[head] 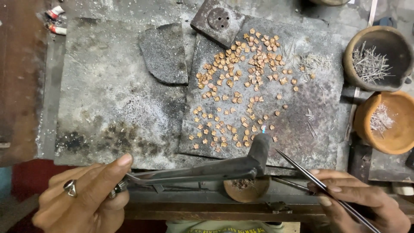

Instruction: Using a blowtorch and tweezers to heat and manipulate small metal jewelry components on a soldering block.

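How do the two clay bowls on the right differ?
The upper bowl is dark brown; the lower bowl is orange. The upper bowl holds loose grey wire pins, spread wide; the lower bowl holds a smaller pale heap. The lower bowl is cut off by the frame edge. Both are round and sit beside the slab.

Small copper-orange pieces (241,82) speckle a dark grey slab (302,129), pale silvery pins (370,64) fill a dark brown clay bowl (351,51), and a second bowl (401,138) is orange terracotta.
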